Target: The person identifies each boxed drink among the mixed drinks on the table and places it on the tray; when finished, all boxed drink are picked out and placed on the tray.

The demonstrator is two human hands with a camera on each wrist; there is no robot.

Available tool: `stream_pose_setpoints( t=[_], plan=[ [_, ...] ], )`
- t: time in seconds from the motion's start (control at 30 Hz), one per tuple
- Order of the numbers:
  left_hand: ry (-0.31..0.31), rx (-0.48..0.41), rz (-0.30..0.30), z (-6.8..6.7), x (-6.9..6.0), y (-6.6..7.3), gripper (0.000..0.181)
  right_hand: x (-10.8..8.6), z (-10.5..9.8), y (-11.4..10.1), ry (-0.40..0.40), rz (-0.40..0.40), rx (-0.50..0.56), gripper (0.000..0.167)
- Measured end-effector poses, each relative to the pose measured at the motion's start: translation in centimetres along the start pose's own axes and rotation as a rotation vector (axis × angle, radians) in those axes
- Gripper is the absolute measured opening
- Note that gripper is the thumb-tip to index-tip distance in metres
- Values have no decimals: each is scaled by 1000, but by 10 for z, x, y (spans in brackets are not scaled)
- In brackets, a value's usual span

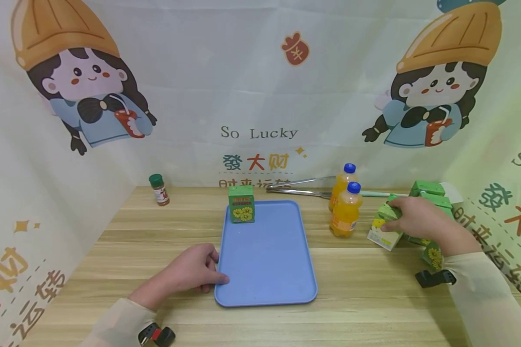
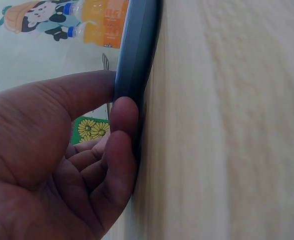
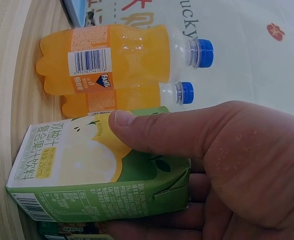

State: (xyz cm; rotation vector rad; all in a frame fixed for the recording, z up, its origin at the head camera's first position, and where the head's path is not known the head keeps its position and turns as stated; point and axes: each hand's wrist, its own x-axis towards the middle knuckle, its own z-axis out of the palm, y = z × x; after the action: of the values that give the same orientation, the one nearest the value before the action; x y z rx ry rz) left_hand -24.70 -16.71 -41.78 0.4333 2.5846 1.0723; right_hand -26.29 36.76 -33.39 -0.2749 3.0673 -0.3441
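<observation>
My left hand point(image 1: 195, 266) pinches the left rim of a blue tray point(image 1: 265, 260), thumb on top and fingertips against the outer edge. In the left wrist view the tray's edge point(image 2: 137, 50) stands beside those fingers. At the tray's far left corner a green carton with yellow flowers point(image 1: 242, 207) stands upright. Over on the right, my right hand point(image 1: 421, 221) grips a green and white juice carton point(image 1: 384, 231). The right wrist view shows the thumb across the front of this juice carton point(image 3: 87, 165), which is near the tabletop; whether it touches cannot be told.
Two orange soda bottles point(image 1: 346, 214) stand between the tray and the right hand. Behind them lie metal tongs point(image 1: 301, 188). Several green cartons point(image 1: 434, 193) crowd around the right hand. A green-capped spice jar point(image 1: 159, 190) stands at the back left, before the printed cloth.
</observation>
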Motion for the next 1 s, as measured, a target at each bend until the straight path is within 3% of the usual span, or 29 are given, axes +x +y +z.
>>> stream_pose_setpoints(
  t=[1.0],
  plan=[
    [-4,9,10,0,2,-3,45,3,1,8,-1,54,168,77]
  ],
)
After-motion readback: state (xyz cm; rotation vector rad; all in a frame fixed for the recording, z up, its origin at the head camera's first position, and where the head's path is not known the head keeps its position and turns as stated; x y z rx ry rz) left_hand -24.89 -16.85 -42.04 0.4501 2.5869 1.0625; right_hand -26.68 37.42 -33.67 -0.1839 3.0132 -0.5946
